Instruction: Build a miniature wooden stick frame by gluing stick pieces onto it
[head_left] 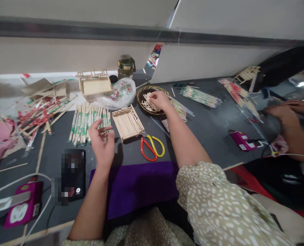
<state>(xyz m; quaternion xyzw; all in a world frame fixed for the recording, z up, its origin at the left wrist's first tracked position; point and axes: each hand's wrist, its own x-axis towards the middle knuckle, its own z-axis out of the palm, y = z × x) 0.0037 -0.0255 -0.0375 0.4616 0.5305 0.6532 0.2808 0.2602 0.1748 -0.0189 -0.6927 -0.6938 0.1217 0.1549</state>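
My right hand (160, 101) reaches over a round woven basket (139, 99) of short wooden sticks (148, 104). Its fingers are pinched together among the sticks, and what they grip is hidden. My left hand (102, 145) hovers palm up with fingers apart and nothing in it, beside paper-wrapped chopsticks (81, 124) laid in a row. Between my hands lies a small bed-like frame of wooden sticks (127, 124), with low railings along its edges. Scissors (152, 148) with one red and one yellow handle touch its near right corner.
A similar wooden model (95, 85), a plastic bag (123, 94) and a lantern-like object (126, 66) stand at the back. A phone (73, 174), a magenta power bank (26, 201) and a purple cloth (141, 191) lie nearer. Another person's hands (282, 109) rest at right.
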